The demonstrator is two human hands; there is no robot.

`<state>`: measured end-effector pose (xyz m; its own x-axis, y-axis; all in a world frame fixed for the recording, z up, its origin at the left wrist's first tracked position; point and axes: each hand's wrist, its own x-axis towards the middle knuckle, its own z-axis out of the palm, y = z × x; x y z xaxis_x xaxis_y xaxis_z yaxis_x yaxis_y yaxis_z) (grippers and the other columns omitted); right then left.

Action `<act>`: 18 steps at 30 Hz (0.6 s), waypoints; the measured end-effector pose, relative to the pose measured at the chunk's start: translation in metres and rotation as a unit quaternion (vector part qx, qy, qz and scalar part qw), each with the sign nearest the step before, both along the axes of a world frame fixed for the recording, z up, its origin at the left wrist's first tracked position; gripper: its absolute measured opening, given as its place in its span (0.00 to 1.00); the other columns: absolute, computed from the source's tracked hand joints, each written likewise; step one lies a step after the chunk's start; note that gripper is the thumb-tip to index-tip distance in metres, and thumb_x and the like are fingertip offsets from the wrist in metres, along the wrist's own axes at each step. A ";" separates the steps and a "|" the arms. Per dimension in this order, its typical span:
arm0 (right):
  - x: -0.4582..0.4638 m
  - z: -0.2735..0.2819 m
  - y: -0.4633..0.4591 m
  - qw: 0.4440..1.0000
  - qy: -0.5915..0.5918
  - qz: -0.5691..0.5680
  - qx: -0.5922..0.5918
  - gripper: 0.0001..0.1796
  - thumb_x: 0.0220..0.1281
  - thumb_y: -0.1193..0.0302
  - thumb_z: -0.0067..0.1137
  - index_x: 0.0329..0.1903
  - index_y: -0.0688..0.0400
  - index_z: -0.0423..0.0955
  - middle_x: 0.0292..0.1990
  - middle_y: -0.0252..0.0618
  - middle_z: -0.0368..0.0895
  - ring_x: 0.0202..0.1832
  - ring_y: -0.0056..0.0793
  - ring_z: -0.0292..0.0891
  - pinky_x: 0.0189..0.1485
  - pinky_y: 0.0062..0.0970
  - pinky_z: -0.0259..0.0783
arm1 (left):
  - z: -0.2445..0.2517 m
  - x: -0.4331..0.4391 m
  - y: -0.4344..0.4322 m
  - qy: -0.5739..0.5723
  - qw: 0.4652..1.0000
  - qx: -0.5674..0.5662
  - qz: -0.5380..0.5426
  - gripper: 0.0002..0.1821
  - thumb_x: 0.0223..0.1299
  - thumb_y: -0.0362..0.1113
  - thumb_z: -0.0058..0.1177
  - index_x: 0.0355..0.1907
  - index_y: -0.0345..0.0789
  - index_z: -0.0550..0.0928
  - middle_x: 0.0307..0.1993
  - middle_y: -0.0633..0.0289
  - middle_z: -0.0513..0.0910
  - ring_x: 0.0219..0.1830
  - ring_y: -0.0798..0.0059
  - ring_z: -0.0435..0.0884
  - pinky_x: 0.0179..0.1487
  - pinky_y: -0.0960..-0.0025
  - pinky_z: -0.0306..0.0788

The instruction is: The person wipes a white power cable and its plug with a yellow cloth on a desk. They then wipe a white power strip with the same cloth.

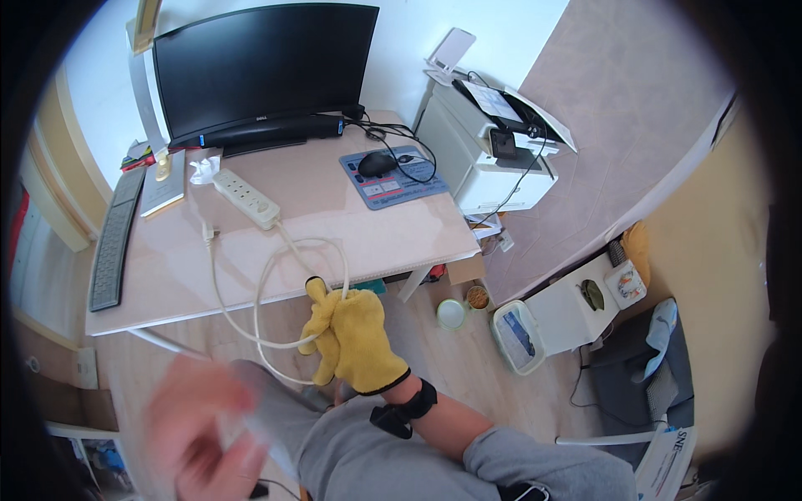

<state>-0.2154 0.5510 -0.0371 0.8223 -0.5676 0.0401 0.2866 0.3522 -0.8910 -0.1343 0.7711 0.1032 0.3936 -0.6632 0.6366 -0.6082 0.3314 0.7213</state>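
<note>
My right hand (360, 335) wears a yellow knit work glove and grips loops of a white power cord (257, 300). The cord comes from a white power strip (247, 199) lying on the desk (301, 213). Its plug (210, 233) rests on the desktop to the left of the strip. My left hand (203, 426) is bare and blurred by motion, low on the left in front of my grey clothing. Its fingers look curled; whether it holds anything is unclear.
A curved Dell monitor (263, 69) and a soundbar (276, 130) stand at the desk's back. A keyboard (116, 244) lies along the left edge, a mouse (377, 164) on a blue pad (391, 197). Right of the desk is a printer (501, 181); bowls (451, 314) sit on the floor.
</note>
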 end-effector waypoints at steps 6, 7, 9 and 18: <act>0.000 0.024 -0.019 0.788 0.070 -0.137 -0.596 0.09 0.51 0.68 0.66 0.34 0.56 0.79 0.29 0.39 0.82 0.34 0.47 0.79 0.39 0.40 0.71 | -0.128 0.015 -0.080 -0.088 0.969 0.211 0.095 0.15 0.61 0.32 0.67 0.49 0.31 0.82 0.41 0.49 0.83 0.44 0.45 0.81 0.48 0.52 0.75; -0.001 0.026 -0.017 0.794 0.080 -0.132 -0.588 0.09 0.50 0.68 0.66 0.35 0.56 0.80 0.30 0.39 0.81 0.35 0.48 0.79 0.40 0.41 0.71 | -0.138 0.017 -0.081 -0.083 0.973 0.189 0.104 0.12 0.61 0.32 0.67 0.45 0.31 0.82 0.38 0.51 0.83 0.41 0.47 0.81 0.44 0.52 0.75; -0.002 0.026 -0.010 0.817 0.090 -0.102 -0.561 0.11 0.47 0.69 0.66 0.36 0.55 0.80 0.30 0.39 0.81 0.37 0.49 0.79 0.42 0.41 0.71 | -0.146 0.017 -0.071 -0.124 0.969 0.167 0.137 0.08 0.60 0.32 0.66 0.38 0.33 0.81 0.31 0.55 0.80 0.34 0.51 0.80 0.36 0.54 0.73; 0.042 0.037 -0.078 0.724 0.136 -0.122 -0.665 0.12 0.56 0.60 0.66 0.41 0.50 0.84 0.31 0.40 0.83 0.41 0.50 0.82 0.49 0.41 0.75 | -0.106 0.028 0.029 -0.320 0.900 0.213 0.204 0.12 0.55 0.33 0.68 0.26 0.39 0.76 0.19 0.64 0.69 0.18 0.64 0.70 0.23 0.62 0.61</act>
<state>-0.1731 0.4726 -0.0003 0.7837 -0.3050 0.5412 -0.0539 -0.9013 -0.4299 -0.1065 0.7997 -0.0027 0.3023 -0.7841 0.5420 -0.9530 -0.2375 0.1880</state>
